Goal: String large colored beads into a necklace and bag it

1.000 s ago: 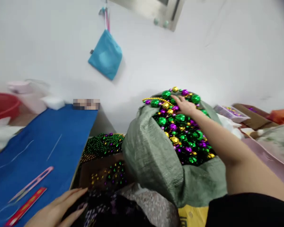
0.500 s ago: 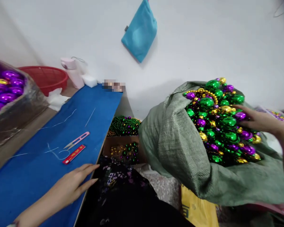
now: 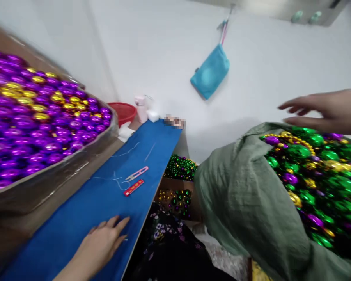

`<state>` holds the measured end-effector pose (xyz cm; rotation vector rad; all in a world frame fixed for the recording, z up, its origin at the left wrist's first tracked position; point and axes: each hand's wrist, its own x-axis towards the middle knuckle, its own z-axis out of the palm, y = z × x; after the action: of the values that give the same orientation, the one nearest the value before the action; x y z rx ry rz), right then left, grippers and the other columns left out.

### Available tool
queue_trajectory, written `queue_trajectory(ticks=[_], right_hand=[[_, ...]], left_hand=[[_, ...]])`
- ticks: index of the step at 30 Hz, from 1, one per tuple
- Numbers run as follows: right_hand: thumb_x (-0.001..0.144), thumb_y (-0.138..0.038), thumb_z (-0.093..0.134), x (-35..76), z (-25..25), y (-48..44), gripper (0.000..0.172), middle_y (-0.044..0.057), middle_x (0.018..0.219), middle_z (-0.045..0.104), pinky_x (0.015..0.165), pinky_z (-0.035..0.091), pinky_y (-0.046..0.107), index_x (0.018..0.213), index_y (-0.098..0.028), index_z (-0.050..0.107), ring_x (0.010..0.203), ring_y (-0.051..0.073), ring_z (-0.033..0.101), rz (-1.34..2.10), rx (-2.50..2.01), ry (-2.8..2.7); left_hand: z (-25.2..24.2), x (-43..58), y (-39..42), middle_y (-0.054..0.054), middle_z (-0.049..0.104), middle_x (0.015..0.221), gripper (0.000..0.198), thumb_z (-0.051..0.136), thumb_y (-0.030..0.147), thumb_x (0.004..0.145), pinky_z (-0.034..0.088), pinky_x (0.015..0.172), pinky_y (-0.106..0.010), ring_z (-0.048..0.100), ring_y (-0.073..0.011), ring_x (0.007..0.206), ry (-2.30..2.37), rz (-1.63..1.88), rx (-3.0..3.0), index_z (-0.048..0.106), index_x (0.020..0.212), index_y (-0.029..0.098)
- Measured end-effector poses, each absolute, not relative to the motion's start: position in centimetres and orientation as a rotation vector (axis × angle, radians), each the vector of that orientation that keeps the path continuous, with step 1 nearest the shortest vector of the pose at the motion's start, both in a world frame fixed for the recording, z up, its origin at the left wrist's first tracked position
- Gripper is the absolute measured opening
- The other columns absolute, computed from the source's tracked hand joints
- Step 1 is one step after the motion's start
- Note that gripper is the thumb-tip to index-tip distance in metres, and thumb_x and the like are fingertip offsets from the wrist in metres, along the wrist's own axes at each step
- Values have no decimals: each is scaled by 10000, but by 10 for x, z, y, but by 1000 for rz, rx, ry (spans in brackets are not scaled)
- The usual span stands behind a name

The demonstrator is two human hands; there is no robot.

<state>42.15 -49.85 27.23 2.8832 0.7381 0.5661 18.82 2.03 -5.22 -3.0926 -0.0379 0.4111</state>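
My left hand (image 3: 102, 242) rests on the blue-covered table (image 3: 84, 210) near its right edge. Its fingers are slightly bent and apart, and I make out nothing held in them. Beyond it on the cloth lie pink thread snips (image 3: 137, 172), a small red packet (image 3: 133, 187) and loose white thread. To the right, a green woven sack (image 3: 240, 187) gapes around a heap of shiny green, gold and purple bead strands (image 3: 307, 175). Over this heap hovers my right hand (image 3: 324, 111), palm down, fingers stretched out and thumb apart, with nothing visible in it.
On the left stands a large carton (image 3: 84, 156) full of purple and gold beads (image 3: 52, 121). A red basket (image 3: 123, 112), a pink bottle (image 3: 140, 109) and white tissue (image 3: 125, 132) sit behind. Below the table's right side are more beads (image 3: 179, 168). A blue pouch (image 3: 210, 72) hangs on the wall.
My right hand has lifted off the beads in the sack. The view has swung left, bringing more of the purple beads into sight. My left hand stays on the table.
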Motion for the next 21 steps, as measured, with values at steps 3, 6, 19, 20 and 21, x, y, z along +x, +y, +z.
queue_trajectory(ticks=[3,6,19,20,21], right_hand=[[844,-495,510,433,260,-356,438,80,1069,646,763,470,421,1201,-249,572,835,221,614,266,2608,1236],[842,-365,557,431,209,-236,407,85,1055,635,750,500,375,1226,-231,552,897,234,614,28,2267,1459],[752,-389,682,448,-55,-124,881,265,1418,319,943,451,472,1451,-126,214,1218,353,445,34,1906,1728],[796,-364,632,453,-61,-126,791,272,1404,338,924,464,466,1442,-121,245,1202,353,460,94,1912,1772],[823,-349,595,456,-65,-127,733,280,1395,346,911,471,466,1435,-113,266,1193,360,466,136,1906,1809]], left_hand=[[-49,173,16,-109,522,1330,477,365,276,874,445,950,-441,549,-295,1138,-128,445,-3067,492,1333,267],[-49,160,15,-110,490,1365,473,377,265,876,420,980,-443,509,-292,1194,-235,461,-3079,486,1336,271],[-102,93,30,-132,414,1398,479,463,303,859,444,972,-465,452,-312,1252,-546,128,-3187,470,1337,266],[-105,89,30,-135,425,1387,473,470,296,856,450,964,-469,451,-315,1251,-545,115,-3183,484,1327,267],[-107,87,30,-137,428,1383,467,476,289,853,453,959,-474,447,-318,1253,-540,108,-3179,495,1320,269]])
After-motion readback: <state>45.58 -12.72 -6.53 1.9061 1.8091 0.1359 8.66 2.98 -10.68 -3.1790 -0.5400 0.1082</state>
